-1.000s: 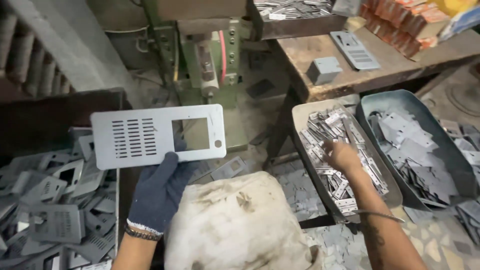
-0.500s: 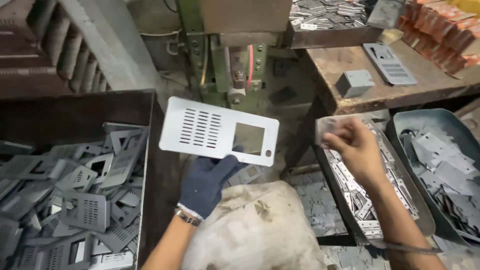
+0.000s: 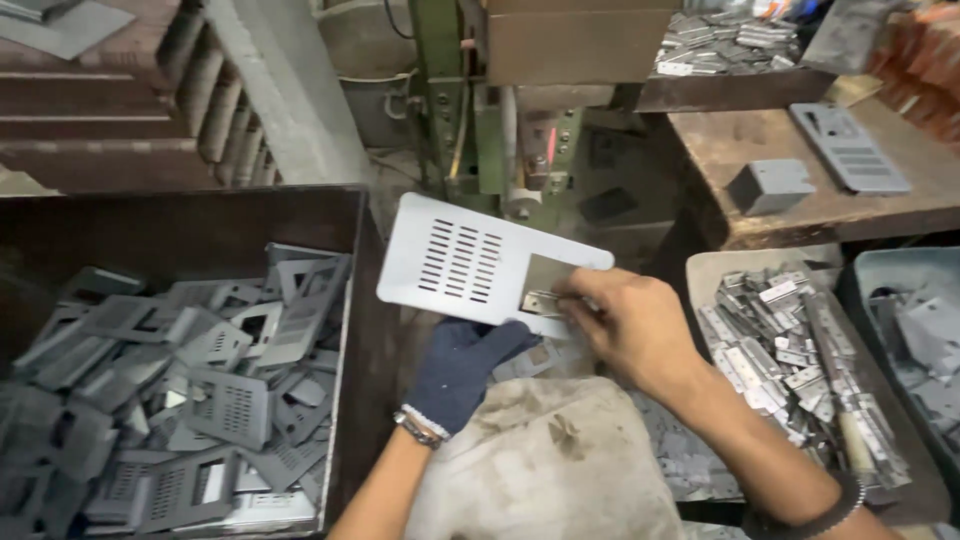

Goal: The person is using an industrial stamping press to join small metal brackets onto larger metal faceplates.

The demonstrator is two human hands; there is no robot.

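The left hand [image 3: 462, 368], in a dark blue glove, holds a pale grey metal plate [image 3: 480, 265] up from below, fingers closed round its lower edge, so the plate hangs in the air in front of the green press [image 3: 500, 120]. The plate has rows of slots on one side and a square window on the other. The bare right hand [image 3: 625, 325] is at that window, fingertips pinched shut on a small metal hinge piece [image 3: 543, 302] and pressing it against the window's lower edge. It looks like the fitting step: the small piece is being lined up on the plate. Getting it seated would seem to call for a steady plate and a fine nudge of the fingertips, square to the edge; whether it is already fully in place I cannot tell, since the fingers cover part of it. To the right, a tray [image 3: 720, 262] holds a heap of similar small pieces [image 3: 790, 350]; to the left, a dark bin [image 3: 340, 215] is full of grey slotted plates [image 3: 200, 390]. A worn cloth bundle [image 3: 550, 470] lies beneath the hands.
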